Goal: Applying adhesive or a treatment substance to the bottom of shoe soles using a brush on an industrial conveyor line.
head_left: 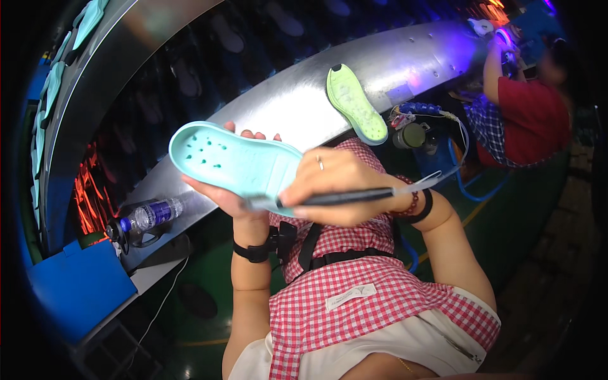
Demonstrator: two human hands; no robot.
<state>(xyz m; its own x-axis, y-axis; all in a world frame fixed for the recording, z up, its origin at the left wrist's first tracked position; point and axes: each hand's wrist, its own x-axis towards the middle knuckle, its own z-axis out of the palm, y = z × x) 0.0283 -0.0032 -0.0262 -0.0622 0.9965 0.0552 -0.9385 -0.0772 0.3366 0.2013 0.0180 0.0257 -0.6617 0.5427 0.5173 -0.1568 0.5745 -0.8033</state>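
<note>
Nearest: red-and-white checked apron (373, 285) across the lap. Just beyond it, both hands at work on 1 turquoise shoe sole (234, 158), held above the lap, off the metal bench (278, 104).

Left hand (221, 196): thumb side along the near edge, fingertips showing past the far edge; closed on the sole, bearing it from beneath. Right hand (339, 180): fingers together, clamped on a black-handled tool (348, 197), hand over the sole's right end. Tool tip pale and blurred at the near edge; contact cannot be told.

Technique (judgement): keep the left palm firm so the sole does not rock under the tool; follow the rim with light, even pressure; turn the sole rather than twist the right wrist; keep the clear tube (467, 142) slack and off the work.

Orientation: long axis runs from upper left to lower right, slanting across the body. Rounded end with dark green spots points left and slightly away; opposite end points right and nearer, partly covered. Face with the spots is up.

Farther: 1 lime-green sole (358, 104) on the bench, clear bottle (152, 215) to the left, co-worker in red (535, 120) at far right.
</note>
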